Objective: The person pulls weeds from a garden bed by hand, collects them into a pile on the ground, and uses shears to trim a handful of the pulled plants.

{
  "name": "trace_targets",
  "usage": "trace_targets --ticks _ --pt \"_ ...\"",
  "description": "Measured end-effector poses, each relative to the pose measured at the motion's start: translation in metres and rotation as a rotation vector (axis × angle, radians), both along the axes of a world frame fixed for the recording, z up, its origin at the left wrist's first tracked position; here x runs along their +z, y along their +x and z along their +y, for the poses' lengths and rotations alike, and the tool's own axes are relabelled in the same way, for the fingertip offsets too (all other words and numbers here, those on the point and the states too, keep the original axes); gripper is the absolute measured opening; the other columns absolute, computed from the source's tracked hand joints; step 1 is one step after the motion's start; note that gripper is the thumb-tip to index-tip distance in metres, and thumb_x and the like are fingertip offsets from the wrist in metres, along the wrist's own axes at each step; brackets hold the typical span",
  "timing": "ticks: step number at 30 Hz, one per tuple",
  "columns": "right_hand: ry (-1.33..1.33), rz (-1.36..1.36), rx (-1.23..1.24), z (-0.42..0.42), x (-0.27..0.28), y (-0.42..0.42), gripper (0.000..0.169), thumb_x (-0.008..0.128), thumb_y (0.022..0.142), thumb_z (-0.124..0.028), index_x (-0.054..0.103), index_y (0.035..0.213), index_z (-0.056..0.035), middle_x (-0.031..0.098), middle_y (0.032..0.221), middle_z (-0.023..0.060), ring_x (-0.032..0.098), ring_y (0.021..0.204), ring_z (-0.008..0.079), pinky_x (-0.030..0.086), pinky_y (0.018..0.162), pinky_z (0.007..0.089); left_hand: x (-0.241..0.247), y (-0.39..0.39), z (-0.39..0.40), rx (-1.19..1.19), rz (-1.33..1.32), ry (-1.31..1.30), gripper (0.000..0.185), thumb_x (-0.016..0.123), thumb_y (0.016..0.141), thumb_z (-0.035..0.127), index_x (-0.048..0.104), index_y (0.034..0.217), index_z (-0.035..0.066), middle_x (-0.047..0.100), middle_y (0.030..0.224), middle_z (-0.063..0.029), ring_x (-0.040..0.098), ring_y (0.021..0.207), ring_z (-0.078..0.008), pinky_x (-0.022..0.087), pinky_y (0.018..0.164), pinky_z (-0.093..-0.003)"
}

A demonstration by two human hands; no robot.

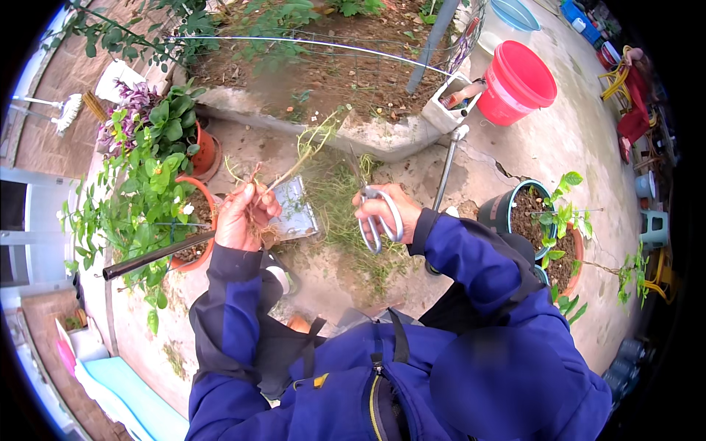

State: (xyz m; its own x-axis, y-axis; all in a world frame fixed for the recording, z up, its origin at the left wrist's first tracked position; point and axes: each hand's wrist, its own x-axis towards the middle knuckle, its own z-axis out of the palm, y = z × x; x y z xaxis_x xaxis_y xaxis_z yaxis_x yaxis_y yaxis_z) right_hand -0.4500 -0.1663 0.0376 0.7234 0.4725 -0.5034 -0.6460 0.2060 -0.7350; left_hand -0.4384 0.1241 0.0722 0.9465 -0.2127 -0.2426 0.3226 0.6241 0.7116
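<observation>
My left hand (242, 214) grips the base of an uprooted plant (306, 156), with its roots hanging by the fingers and its thin stem slanting up to the right. My right hand (390, 212) holds a pair of scissors (380, 223) by grey loop handles, blades pointing up and away from me. The blades are apart from the plant. A heap of cut green stems (339, 201) lies on the concrete between and below my hands. A grey rectangular tray (295, 212) rests on the ground just right of my left hand.
Potted plants in orange pots (205, 149) stand at the left, and a dark green pot (499, 212) with soil at the right. A concrete curb (380, 135) borders a wire-fenced soil bed ahead. A red bucket (513, 82) stands beyond a white square container (448, 105).
</observation>
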Motion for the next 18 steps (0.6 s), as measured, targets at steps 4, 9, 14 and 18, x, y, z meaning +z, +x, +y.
trace_targets --ticks 4,9,14,18 --pt "0.007 -0.080 0.096 0.001 0.009 -0.004 0.038 0.065 0.075 -0.011 0.054 0.109 0.0010 0.060 0.084 0.0073 0.063 0.074 0.0153 0.050 0.062 0.0290 -0.003 0.003 0.004 0.018 -0.008 0.067 0.021 0.055 0.095 0.022 0.058 0.090 0.001 0.057 0.076 -0.0101 0.052 0.069 -0.0228 0.042 0.067 -0.0381" --pt "0.063 -0.205 0.155 -0.001 0.011 0.002 0.048 0.066 0.073 -0.012 0.052 0.116 0.0028 0.060 0.092 0.0083 0.064 0.084 0.0161 0.050 0.069 0.0289 -0.007 0.001 -0.004 -0.020 -0.046 0.187 0.020 0.057 0.093 0.018 0.058 0.087 -0.001 0.058 0.075 -0.0112 0.054 0.068 -0.0226 0.044 0.064 -0.0362" --pt "0.078 -0.206 0.087 -0.004 0.013 0.006 0.041 0.069 0.074 -0.010 0.054 0.110 0.0025 0.060 0.074 0.0061 0.060 0.063 0.0153 0.046 0.055 0.0289 -0.014 -0.001 -0.010 -0.139 -0.038 0.235 0.020 0.060 0.091 0.017 0.061 0.090 -0.004 0.063 0.076 -0.0140 0.060 0.068 -0.0257 0.048 0.065 -0.0360" --pt "0.005 -0.143 0.069 -0.006 0.010 0.005 0.033 0.066 0.075 -0.010 0.055 0.104 0.0014 0.056 0.064 0.0031 0.053 0.052 0.0100 0.042 0.047 0.0256 -0.013 0.000 -0.012 -0.125 -0.051 0.210 0.022 0.059 0.091 0.018 0.060 0.090 -0.004 0.062 0.076 -0.0135 0.058 0.068 -0.0251 0.047 0.066 -0.0364"
